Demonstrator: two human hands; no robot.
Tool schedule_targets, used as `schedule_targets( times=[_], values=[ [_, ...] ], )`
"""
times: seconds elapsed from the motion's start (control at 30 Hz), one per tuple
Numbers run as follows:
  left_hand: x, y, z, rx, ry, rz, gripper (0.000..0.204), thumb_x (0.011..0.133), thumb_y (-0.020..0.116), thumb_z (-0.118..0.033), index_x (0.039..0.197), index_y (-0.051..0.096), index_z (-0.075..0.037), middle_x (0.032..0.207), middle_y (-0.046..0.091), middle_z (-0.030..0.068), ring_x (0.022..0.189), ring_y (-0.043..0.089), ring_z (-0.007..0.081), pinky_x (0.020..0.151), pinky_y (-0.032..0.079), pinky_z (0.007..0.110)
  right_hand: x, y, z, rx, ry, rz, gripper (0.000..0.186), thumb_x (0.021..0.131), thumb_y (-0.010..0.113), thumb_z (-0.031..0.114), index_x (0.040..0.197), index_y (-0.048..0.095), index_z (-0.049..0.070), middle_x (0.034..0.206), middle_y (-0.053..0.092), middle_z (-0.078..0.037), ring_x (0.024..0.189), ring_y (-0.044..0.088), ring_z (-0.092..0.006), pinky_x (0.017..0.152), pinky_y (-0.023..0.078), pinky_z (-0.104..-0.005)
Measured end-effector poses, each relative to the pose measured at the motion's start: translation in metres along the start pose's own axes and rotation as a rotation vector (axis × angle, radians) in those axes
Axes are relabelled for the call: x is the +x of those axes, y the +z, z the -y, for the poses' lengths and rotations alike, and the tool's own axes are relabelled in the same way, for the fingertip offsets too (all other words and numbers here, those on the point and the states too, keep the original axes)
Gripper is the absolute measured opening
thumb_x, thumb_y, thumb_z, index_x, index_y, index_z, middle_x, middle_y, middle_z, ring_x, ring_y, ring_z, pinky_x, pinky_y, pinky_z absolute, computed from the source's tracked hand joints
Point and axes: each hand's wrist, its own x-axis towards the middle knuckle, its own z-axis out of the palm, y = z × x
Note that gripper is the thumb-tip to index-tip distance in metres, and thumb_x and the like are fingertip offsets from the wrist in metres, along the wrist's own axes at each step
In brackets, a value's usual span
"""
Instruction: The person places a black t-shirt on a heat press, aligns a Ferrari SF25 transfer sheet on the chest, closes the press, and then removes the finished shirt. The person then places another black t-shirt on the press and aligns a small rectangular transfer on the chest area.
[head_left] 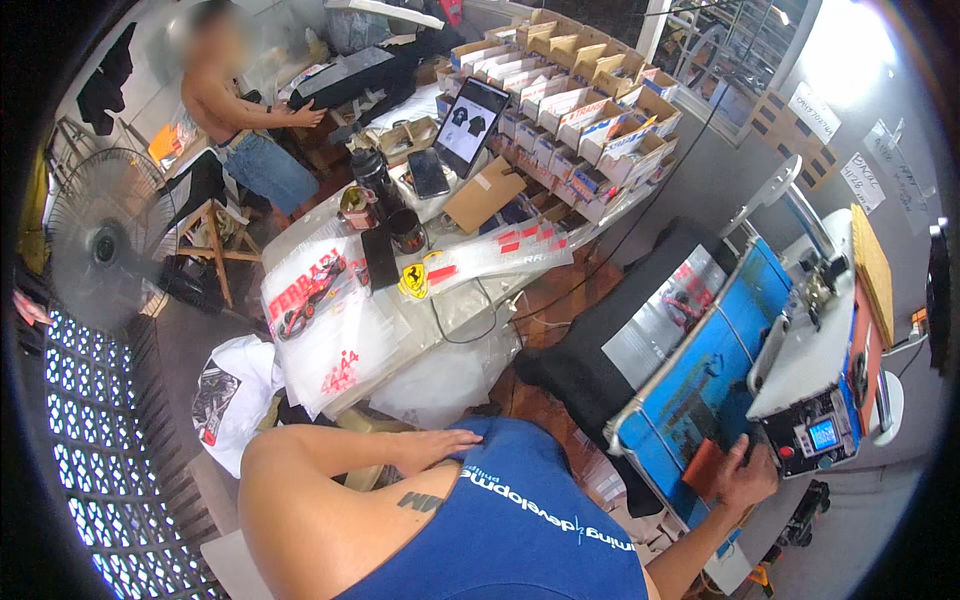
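My left hand [440, 448] lies open against the blue tank top [520, 520] I wear, low in view. My right hand [742, 470] is closed at the front of the heat press, apparently round its dark handle, partly hidden by the fingers. The press's raised blue-covered upper plate [705, 350] leans beside its grey body [805, 400], which has a small lit control panel [822, 433]. A black garment [570, 365] lies on the lower bed with a clear printed transfer sheet [655, 330] on it.
Printed transfer sheets [325, 350], a laptop [465, 130] and cups cover the middle table. Cardboard bins [590, 115] line its back. A fan [105, 245] and a white printed shirt [235, 385] are at left. Another person [230, 130] stands upper left; cables hang beside the press.
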Motion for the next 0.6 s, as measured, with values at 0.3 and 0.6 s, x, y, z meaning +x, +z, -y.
schedule_targets(
  times=[0.3, 0.6],
  values=[
    [-0.015, -0.032, 0.025, 0.018, 0.218, -0.03, 0.106, 0.073, 0.084, -0.028, 0.155, 0.024, 0.001, 0.164, 0.02, 0.0266, 0.153, 0.021, 0.0432, 0.125, 0.022, 0.052, -0.063, -0.014, -0.098, -0.029, 0.556, 0.147, 0.062, 0.108, 0.043, 0.048, 0.105, 0.073, -0.006, 0.103, 0.072, -0.027, 0.094, 0.065, -0.0473, 0.083, 0.05, -0.0515],
    [-0.011, -0.055, 0.033, -0.04, 0.275, 0.016, 0.082, 0.091, 0.068, -0.026, 0.157, 0.024, -0.003, 0.164, 0.021, 0.0262, 0.152, 0.024, 0.0438, 0.124, 0.022, 0.053, -0.098, -0.027, -0.179, -0.205, 0.87, 0.363, 0.07, 0.106, 0.039, 0.058, 0.117, 0.073, -0.002, 0.124, 0.068, -0.025, 0.113, 0.061, -0.0453, 0.097, 0.046, -0.0495]
  ],
)
